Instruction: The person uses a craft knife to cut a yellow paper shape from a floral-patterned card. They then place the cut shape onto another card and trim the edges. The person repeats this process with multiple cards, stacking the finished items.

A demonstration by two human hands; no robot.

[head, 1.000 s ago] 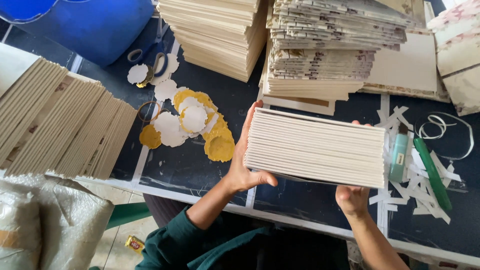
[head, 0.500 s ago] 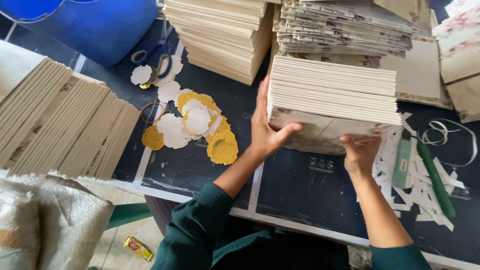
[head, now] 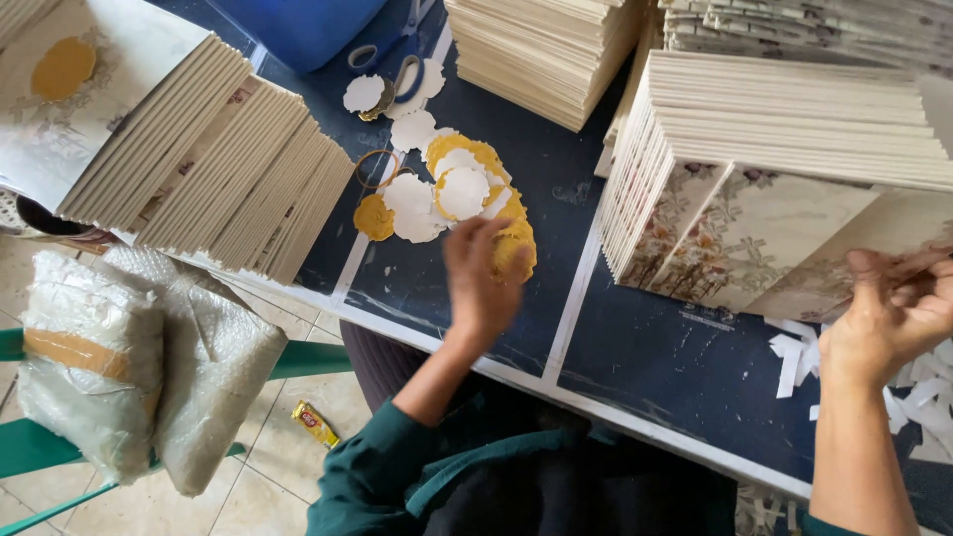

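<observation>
Standing right by the table, closest to me was the person's dark green sleeve leaning over the edge of the dark blue table; the left hand was out over the tabletop, fingers loosely spread and holding nothing, hovering just at the edge of the little pile of gold and white round stickers; honestly it was a bit blurred so I couldn't tell if it was actually touching them; the right hand had its fingers pinched on the bottom corner of the floral card at the front of the upright cream stack; white paper strips lay just beside that hand; further back sat blue-handled scissors and another card pile; off left, fanned cards and bubble-wrapped bundles.
</observation>
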